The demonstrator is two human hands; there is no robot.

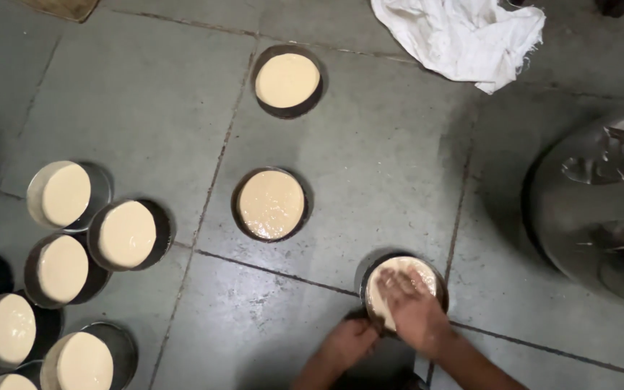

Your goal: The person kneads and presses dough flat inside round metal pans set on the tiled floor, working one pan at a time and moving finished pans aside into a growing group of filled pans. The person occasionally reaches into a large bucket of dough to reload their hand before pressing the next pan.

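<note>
A round dark metal pan [436,276] of pale batter stands on the stone floor at the lower middle. My right hand [412,307] lies flat inside it, fingers spread and pressed on the batter. At the pan's near left rim my left hand [352,341] grips the edge. Two more filled round pans stand apart further out, one in the middle [271,204] and one at the far side [287,81].
Several filled round pans [128,233] cluster at the left, some stacked tilted on each other. A crumpled white cloth [464,36] lies at the top. A large metal vessel [601,209] stands at the right. The floor is grey tiles [370,159] with joints.
</note>
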